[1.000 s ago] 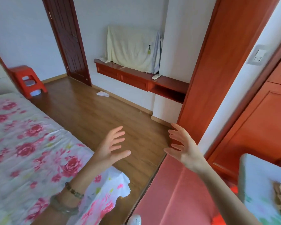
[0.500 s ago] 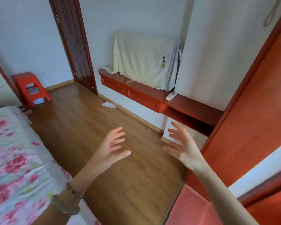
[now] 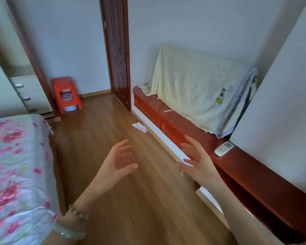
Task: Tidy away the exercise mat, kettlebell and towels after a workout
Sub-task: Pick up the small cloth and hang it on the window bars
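View's swung left since a second ago: bed (image 3: pixel 16 165) at 9 o'clock, left hand (image 3: pixel 117 163) and right hand (image 3: pixel 200 165) both empty, fingers spread. Red mat's gone from frame; pale cloth (image 3: pixel 193 91) at 1 o'clock might be a towel. No kettlebell visible.

The floor (image 3: pixel 140 200) is wood plank with a soft sheen. At three o'clock the wall shelf (image 3: pixel 175 121) is red-brown wood, lacquered glossy and reflective. On it a pale yellow cloth (image 3: pixel 193 85) looks matt and slightly textured. The stool (image 3: pixel 65 94) at eleven o'clock is smooth orange plastic. The bed sheet (image 3: pixel 16 165) at nine o'clock is thin flowered cloth. The door (image 3: pixel 117 50) is dark carved wood.
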`<state>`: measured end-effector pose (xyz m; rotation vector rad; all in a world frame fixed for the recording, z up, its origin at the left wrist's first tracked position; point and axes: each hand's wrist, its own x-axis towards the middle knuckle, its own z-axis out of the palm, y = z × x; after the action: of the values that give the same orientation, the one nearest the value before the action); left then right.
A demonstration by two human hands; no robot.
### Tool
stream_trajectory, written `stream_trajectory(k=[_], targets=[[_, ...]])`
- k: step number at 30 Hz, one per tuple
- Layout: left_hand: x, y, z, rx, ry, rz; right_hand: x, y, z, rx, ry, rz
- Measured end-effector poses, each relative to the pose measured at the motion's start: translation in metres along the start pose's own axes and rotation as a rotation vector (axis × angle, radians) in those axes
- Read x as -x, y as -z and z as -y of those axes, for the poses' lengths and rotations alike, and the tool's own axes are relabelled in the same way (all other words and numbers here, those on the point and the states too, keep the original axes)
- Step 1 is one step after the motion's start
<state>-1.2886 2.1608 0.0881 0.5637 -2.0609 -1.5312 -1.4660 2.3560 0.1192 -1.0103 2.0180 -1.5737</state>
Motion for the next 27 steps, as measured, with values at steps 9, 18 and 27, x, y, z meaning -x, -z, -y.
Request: stream_trajectory(k=[9,18,27], targets=[[-0.132,0.013,0.042,0.01,0.12,-0.168,-0.195,-0.029,-0.031,-0.064,0.007,0.242],[-0.282,0.097,0.107,-0.043,0.168,-0.249,-0.382,-0.113,-0.062,-0.047,0.008,0.291],[-0.468,0.22,0.146,-0.061,0.165,-0.204,-0.572,-0.204,-0.064,-0.04,-0.022,0.296]])
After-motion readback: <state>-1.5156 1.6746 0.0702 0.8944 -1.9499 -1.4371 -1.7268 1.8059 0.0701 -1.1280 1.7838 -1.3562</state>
